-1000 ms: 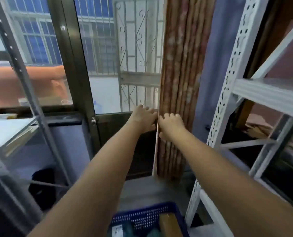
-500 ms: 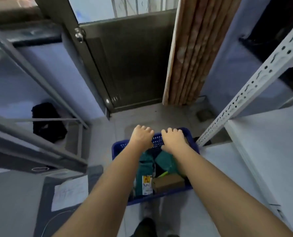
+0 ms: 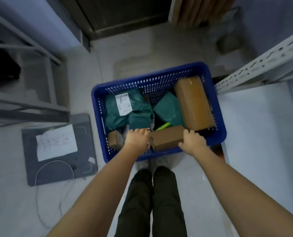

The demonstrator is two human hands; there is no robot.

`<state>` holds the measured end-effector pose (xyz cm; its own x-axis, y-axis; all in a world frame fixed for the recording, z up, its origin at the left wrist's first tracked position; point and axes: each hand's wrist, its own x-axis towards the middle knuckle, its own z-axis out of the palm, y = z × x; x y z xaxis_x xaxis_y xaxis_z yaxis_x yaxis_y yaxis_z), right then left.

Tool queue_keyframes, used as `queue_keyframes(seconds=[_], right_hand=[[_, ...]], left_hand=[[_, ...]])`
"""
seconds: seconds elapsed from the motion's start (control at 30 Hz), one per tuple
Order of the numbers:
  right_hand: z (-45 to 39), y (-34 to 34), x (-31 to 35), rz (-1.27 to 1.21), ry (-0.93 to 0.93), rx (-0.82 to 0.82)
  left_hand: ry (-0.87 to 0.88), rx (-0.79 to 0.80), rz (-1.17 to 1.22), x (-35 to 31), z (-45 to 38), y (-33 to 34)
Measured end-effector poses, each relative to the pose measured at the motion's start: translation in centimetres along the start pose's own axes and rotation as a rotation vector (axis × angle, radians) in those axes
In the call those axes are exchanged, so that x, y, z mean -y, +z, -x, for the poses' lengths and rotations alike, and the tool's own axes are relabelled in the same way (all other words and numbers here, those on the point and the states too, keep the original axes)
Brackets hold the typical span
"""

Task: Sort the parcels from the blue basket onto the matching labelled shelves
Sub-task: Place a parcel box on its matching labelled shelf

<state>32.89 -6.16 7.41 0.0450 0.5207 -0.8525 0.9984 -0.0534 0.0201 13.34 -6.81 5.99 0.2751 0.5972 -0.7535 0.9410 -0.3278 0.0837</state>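
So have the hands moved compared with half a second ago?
Yes. Then both hands hovered near the basket's far rim; now they are at its near edge, the right hand gripping a small brown box and the left hand beside it.

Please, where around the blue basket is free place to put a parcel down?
Bare floor lies beyond the basket, toward the door, and between the basket and the grey mat. The white shelf board to its right is bare too. The basket itself is crowded with parcels, and both hands are at the small box.
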Motion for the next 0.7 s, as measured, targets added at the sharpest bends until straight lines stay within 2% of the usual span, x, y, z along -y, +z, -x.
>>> queue_keyframes(seconds=[0.17,0.33,0.47,0.6,0.7], right_hand=[[-7.5,3.9,-2.4,-0.125,0.081,0.028],[-12.9,6.1,-4.1,-0.118,0.124,0.004],[-15.2,7.7,-4.6,-0.239,0.190,0.050],[-16.0,8.3,-4.6,-0.328,0.195,0.051],[-15.9,8.1,-4.5,-0.427,0.178,0.047]], left_hand=[[-0.109,0.099,0.164,-0.4,-5.5,6.2],[-0.324,0.160,0.602,-2.3,-10.1,10.3],[-0.490,0.204,0.914,-3.5,-12.2,12.4],[-0.540,0.220,1.134,-4.1,-12.9,12.7],[-0.600,0.177,1.415,-4.2,-13.1,12.0]])
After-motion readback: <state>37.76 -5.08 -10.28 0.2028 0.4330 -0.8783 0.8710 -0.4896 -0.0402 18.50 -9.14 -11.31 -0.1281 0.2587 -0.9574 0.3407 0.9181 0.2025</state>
